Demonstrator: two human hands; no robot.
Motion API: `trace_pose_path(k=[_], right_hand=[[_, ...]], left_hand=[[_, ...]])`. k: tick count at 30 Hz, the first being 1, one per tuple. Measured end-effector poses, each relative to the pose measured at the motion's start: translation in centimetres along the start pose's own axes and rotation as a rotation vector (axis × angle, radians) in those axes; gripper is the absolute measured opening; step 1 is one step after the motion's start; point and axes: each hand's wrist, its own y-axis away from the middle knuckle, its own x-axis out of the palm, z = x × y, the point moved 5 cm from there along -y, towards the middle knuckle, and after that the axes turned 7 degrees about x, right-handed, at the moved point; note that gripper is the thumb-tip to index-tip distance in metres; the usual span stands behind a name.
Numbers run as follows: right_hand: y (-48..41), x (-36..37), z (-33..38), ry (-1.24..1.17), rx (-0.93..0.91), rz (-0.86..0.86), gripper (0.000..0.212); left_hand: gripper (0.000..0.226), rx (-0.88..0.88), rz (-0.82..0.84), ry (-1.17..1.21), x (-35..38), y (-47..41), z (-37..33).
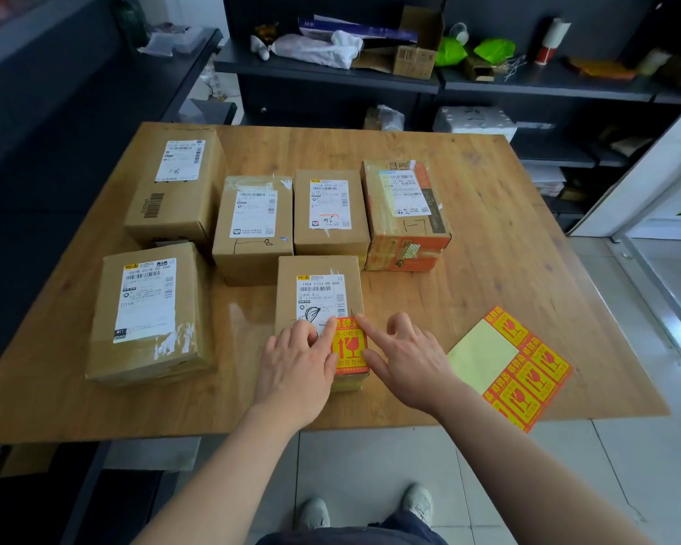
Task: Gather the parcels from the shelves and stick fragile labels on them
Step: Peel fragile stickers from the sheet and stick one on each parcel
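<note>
**Both hands pressing a fragile label onto the nearest parcel**

The red-and-yellow label [348,346] lies on the near end of the nearest parcel [318,293], long axis running near to far, directly between the hands. The left hand [295,361] and right hand [403,357] each press an extended forefinger on its top corners, gripping nothing. The sheet of labels [523,367] lies to the right, closer to the right hand.

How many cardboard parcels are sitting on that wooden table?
6. Back left; three in the middle row; front left; and one nearest, under both hands. None looks hidden.
</note>
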Motion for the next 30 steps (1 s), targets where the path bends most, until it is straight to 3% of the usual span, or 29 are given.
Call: trace_pose_path(k=[8, 14, 19, 21, 24, 30], right_hand=[[1.6, 0.9, -0.1, 0.083, -0.047, -0.046, 0.059], [1.6, 1.2, -0.3, 0.053, -0.013, -0.001, 0.061], [1.6, 0.8, -0.1, -0.069, 0.072, 0.026, 0.065], [1.5, 1.3, -0.1, -0.174, 0.119, 0.071, 0.060], [1.6, 1.8, 0.6, -0.318, 0.105, 0.089, 0.039], [3.6, -2.0, -2.2, -0.413, 0.087, -0.072, 0.030]], left_hand=[[0.059, 0.032, -0.043, -0.056, 0.2, 0.8, 0.6], [0.064, 0.014, 0.016, -0.044, 0.3, 1.9, 1.8], [0.070, -0.140, 0.062, -0.037, -1.0, 2.6, 3.2], [0.067, -0.198, 0.094, 0.059, -0.9, 2.6, 4.0], [0.042, -0.211, 0.134, 0.279, -0.5, 2.5, 4.1], [0.035, -0.128, 0.011, 0.439, -2.8, 1.8, 1.3]])
